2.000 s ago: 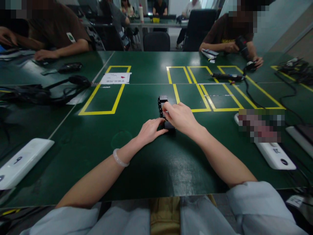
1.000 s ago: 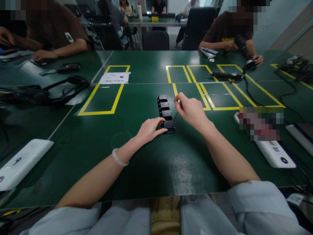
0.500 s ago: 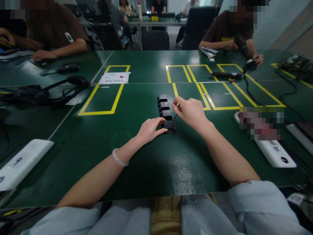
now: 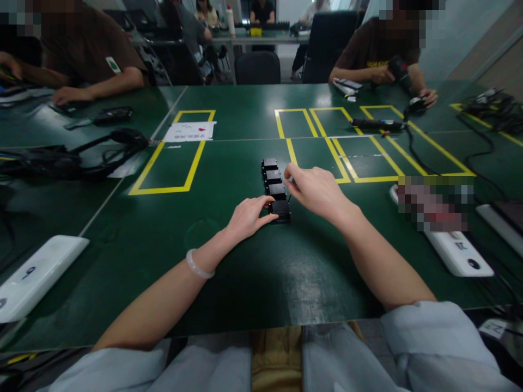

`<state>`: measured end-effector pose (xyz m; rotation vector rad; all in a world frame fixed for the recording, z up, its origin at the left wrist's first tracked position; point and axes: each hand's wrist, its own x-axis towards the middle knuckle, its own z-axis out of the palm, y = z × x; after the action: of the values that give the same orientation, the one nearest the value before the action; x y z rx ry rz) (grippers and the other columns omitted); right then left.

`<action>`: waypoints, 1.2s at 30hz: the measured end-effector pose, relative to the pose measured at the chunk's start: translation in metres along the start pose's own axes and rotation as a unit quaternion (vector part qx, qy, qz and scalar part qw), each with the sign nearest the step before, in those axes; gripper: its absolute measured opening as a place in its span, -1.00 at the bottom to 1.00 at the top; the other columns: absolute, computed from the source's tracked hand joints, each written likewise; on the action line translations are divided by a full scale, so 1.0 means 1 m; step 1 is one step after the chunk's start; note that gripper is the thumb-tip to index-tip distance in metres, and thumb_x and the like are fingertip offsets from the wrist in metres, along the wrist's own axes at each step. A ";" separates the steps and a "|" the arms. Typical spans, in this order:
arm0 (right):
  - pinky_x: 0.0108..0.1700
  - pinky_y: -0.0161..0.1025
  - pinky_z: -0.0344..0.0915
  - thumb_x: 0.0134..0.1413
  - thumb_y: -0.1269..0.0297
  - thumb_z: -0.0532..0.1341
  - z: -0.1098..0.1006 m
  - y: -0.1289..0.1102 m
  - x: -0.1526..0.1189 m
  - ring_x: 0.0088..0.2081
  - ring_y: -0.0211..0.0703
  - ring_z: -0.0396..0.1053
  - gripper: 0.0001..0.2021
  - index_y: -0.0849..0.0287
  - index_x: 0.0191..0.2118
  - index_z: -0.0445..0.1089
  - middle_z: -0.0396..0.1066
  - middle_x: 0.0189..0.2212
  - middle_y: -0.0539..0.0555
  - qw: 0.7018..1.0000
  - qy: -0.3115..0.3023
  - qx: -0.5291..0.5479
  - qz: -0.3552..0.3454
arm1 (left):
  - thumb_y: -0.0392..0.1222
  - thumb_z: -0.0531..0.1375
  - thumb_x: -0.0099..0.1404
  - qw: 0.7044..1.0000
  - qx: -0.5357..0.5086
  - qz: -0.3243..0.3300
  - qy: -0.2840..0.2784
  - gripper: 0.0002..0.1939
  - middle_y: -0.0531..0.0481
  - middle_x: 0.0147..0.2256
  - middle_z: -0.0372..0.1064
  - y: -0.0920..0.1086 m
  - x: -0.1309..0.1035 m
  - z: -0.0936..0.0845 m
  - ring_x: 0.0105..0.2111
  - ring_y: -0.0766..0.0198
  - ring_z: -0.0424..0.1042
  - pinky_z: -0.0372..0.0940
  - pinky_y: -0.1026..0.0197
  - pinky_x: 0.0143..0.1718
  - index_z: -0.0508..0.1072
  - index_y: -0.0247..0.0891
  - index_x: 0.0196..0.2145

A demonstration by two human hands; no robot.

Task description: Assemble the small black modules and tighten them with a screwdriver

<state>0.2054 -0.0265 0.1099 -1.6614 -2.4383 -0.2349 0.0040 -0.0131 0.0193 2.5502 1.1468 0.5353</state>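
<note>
Several small black box-shaped parts stand in a row running away from me on the green table [image 4: 245, 283]. The nearest black block [image 4: 280, 209] is pinched between the thumb and fingers of my left hand [image 4: 247, 218], which rests on the table. Just right of the row, my right hand [image 4: 312, 188] has its fingers closed around what looks like a thin screwdriver [image 4: 290, 200]. Its dark shaft slants down to the right edge of the nearest block; the handle is hidden in my fingers. Behind that block, another black block [image 4: 275, 190] sits close by.
Yellow tape rectangles [image 4: 190, 169] mark the table. White devices [image 4: 44, 275] lie at left and right, the right one partly pixelated. Black cables [image 4: 490, 114] and a black strapped item [image 4: 81, 149] lie at the sides. Two people [image 4: 379, 54] sit opposite.
The whole view has shifted slightly. My right hand has turned a little around the tool, hiding its handle. My left hand keeps its hold on the nearest block.
</note>
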 end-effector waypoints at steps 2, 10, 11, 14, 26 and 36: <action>-0.42 -0.24 -0.09 0.29 0.18 -0.08 0.000 0.000 0.001 -0.42 -0.15 0.37 -0.70 0.17 -0.09 0.31 0.52 -0.38 0.11 1.000 0.000 -0.018 0.002 | 0.09 0.11 0.35 1.000 0.001 0.000 -0.001 -0.59 -0.08 -0.05 0.41 0.000 0.000 0.000 -0.10 0.07 0.43 0.26 0.09 -0.10 0.30 -0.21 0.03; -0.42 -0.25 -0.08 0.20 0.32 -0.04 -0.001 0.003 0.000 -0.42 -0.19 0.35 -0.74 0.15 -0.07 0.29 0.52 -0.33 0.08 1.000 -0.001 0.014 -0.012 | 0.09 0.11 0.35 1.000 0.006 -0.004 -0.001 -0.58 -0.08 -0.05 0.42 -0.002 0.000 0.002 -0.10 0.07 0.43 0.26 0.08 -0.09 0.30 -0.21 0.04; -0.42 -0.25 -0.08 0.21 0.31 -0.04 0.000 0.003 0.000 -0.42 -0.19 0.35 -0.75 0.15 -0.08 0.29 0.52 -0.33 0.08 1.000 0.002 0.012 -0.014 | 0.10 0.11 0.35 1.000 0.005 -0.002 0.001 -0.58 -0.08 -0.05 0.42 -0.002 0.000 0.002 -0.09 0.07 0.43 0.26 0.08 -0.08 0.29 -0.20 0.05; -0.39 -0.23 -0.06 0.28 0.22 -0.07 0.001 0.004 0.001 -0.43 -0.17 0.36 -0.73 0.17 -0.11 0.30 0.51 -0.37 0.11 1.000 0.007 -0.012 -0.005 | 0.10 0.10 0.36 1.000 0.004 0.000 0.003 -0.57 -0.07 -0.03 0.41 -0.003 -0.001 0.002 -0.09 0.06 0.42 0.26 0.08 -0.09 0.29 -0.19 0.05; -0.36 -0.23 -0.02 0.26 0.21 -0.05 0.002 0.004 0.000 -0.41 -0.16 0.37 -0.73 0.19 -0.09 0.30 0.52 -0.36 0.11 1.000 0.017 0.003 -0.012 | 0.10 0.12 0.35 1.000 -0.005 -0.009 0.000 -0.56 -0.06 -0.05 0.43 -0.001 -0.001 0.001 -0.10 0.08 0.43 0.27 0.08 -0.09 0.29 -0.20 0.05; -0.35 -0.24 -0.02 0.22 0.28 -0.04 0.001 0.005 0.000 -0.40 -0.18 0.35 -0.74 0.20 -0.06 0.27 0.51 -0.35 0.10 0.999 0.022 0.012 -0.021 | 0.11 0.12 0.34 1.000 -0.010 -0.012 0.003 -0.55 -0.05 -0.08 0.44 -0.005 -0.001 0.003 -0.09 0.08 0.43 0.26 0.08 -0.08 0.28 -0.18 0.07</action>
<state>0.2099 -0.0244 0.1090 -1.5792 -2.4371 -0.2446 0.0013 -0.0116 0.0147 2.5168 1.1665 0.5449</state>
